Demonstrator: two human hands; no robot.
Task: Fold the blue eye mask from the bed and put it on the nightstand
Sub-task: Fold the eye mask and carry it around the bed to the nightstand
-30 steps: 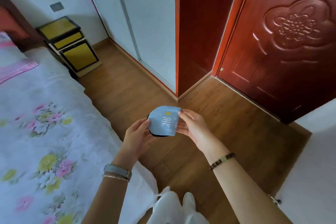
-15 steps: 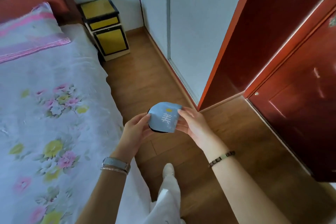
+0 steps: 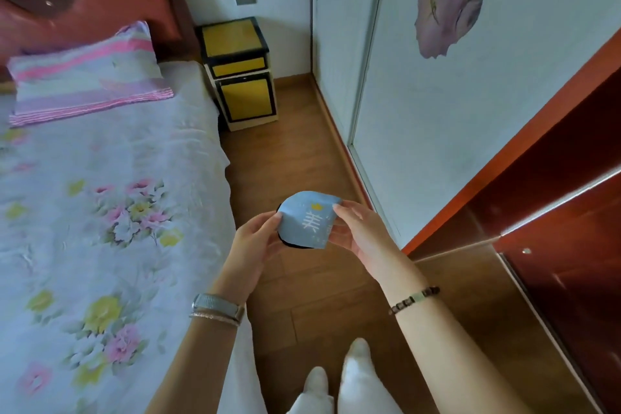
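You hold folded blue fabric eye mask (image 3: 306, 220) above wooden floor, just right of bed (image 3: 100, 212). Left hand (image 3: 250, 244) and right hand (image 3: 361, 233) fingers pinch its opposite edges. Fold looks done. Left: carry to far yellow black-trimmed nightstand (image 3: 237, 69), set down on top.

Eye mask (image 3: 307, 219): matt blue cloth, black edging. Bed (image 3: 100, 212): crinkled floral cloth sheet. Floor (image 3: 302, 158): smooth brown wood. Nightstand (image 3: 240, 74): glossy yellow panels, black trim.
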